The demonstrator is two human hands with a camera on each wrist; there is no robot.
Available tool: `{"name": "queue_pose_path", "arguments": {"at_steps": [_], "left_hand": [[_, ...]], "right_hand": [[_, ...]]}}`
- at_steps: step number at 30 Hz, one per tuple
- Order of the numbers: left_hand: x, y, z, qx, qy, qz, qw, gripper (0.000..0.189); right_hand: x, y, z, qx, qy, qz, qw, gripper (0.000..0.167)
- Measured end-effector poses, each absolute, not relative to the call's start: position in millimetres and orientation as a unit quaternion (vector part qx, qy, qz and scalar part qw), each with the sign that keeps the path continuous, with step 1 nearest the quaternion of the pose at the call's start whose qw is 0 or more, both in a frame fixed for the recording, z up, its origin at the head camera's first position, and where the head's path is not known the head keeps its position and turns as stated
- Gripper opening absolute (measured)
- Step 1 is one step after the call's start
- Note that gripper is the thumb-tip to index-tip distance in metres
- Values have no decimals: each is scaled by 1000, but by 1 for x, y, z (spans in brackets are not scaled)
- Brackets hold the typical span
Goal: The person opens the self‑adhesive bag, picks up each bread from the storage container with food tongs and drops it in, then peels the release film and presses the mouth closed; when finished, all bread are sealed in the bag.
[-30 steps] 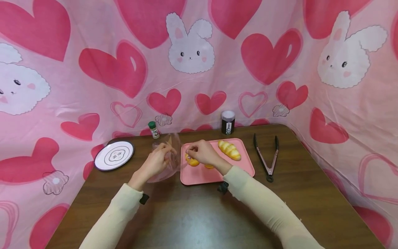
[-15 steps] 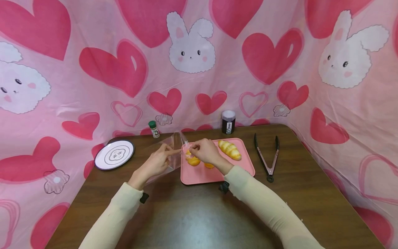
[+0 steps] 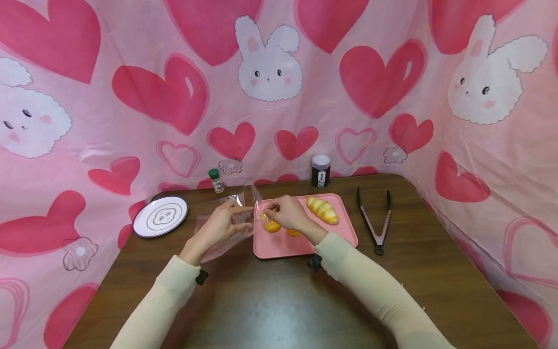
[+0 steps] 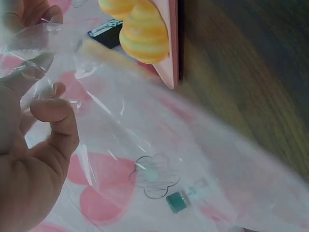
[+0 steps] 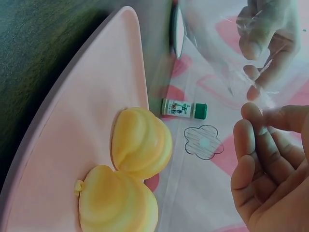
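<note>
Tabletop (image 3: 279,300): fingers (image 5: 286,118) seemingly pinch plastic (image 4: 159,140).

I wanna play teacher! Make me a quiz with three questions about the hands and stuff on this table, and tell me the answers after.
1. True or false: the tongs lie on the pink tray.
2. What does the right hand pinch? A: plate; B: clear bag; C: dark jar.
3. What colour is the cap on the small bottle?

Key
1. False: the tongs lie on the table, beside the pink tray.
2. B.
3. Green.
</note>
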State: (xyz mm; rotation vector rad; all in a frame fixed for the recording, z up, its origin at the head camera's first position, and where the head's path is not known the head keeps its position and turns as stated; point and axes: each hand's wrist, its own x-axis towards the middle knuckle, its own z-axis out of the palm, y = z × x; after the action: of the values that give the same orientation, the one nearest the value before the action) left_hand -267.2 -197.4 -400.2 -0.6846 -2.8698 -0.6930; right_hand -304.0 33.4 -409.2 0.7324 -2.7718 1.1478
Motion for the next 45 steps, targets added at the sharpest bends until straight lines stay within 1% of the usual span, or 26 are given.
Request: {"name": "queue_pose_path", "arguments": {"at_steps": [6, 12, 18, 25, 32, 37, 45], "left_hand": [[-268, -196, -398, -177, -951, -245, 62, 65], [-271, -196, -397, -168, -959, -217, 71, 72], [-271, -198, -395, -153, -962, -216, 58, 72], [-272, -200, -397, -165, -960, -218, 67, 71], [-272, -202, -396, -167, -958, -222, 71, 75], [-272, -203, -396, -172, -957, -221, 77, 76], [-272, -205, -398, -184, -955, -217, 87, 76]], "right_hand": [[-302, 35, -407, 244, -888, 389, 18, 12], [-304, 49, -402, 226, -888, 401, 2, 18], [-312, 78, -402, 208, -887, 412, 12, 21], [-319, 118, -405, 168, -907, 385, 35, 22], [-323, 157, -404, 128, -927, 348, 58, 27], [-323, 184, -406, 91, -945, 310, 55, 35], [-321, 229, -413, 21, -962, 271, 27, 45]]}}
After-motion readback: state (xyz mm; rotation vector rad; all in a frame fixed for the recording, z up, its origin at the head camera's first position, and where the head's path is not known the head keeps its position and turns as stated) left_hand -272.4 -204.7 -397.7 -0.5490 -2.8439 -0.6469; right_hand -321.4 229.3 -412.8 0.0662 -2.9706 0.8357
